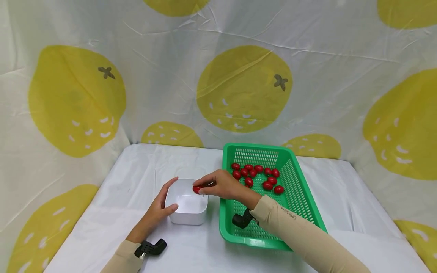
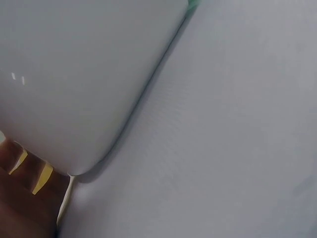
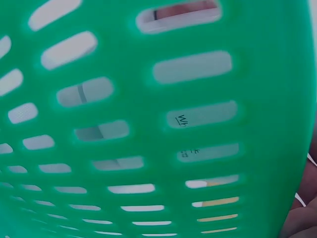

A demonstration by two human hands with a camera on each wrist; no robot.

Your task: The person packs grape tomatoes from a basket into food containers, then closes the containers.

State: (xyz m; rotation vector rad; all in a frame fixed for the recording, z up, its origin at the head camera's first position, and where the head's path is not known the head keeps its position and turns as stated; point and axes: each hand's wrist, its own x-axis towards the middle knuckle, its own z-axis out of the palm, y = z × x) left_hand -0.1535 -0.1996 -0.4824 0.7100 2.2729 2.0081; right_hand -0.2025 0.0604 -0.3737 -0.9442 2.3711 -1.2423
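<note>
My right hand [image 1: 220, 184] pinches a red cherry tomato [image 1: 197, 189] between thumb and fingers, above the right part of a white square container [image 1: 189, 218]. My left hand [image 1: 159, 206] grips the left side of that container, thumb near its front corner and fingers toward the back. In the left wrist view, fingers of the left hand [image 2: 29, 188] lie against the container's outer wall [image 2: 84, 84]. Inside a green perforated basket [image 1: 308, 193], several cherry tomatoes [image 1: 268, 185] lie mostly toward the back. The right wrist view is mostly filled by the basket's slotted wall [image 3: 277, 124].
A white cloth [image 1: 129, 182] covers the table. Behind and on both sides hangs a white curtain [image 1: 164, 76] printed with yellow lemons. The basket stands just right of the container, its rim under the right forearm [image 1: 300, 231].
</note>
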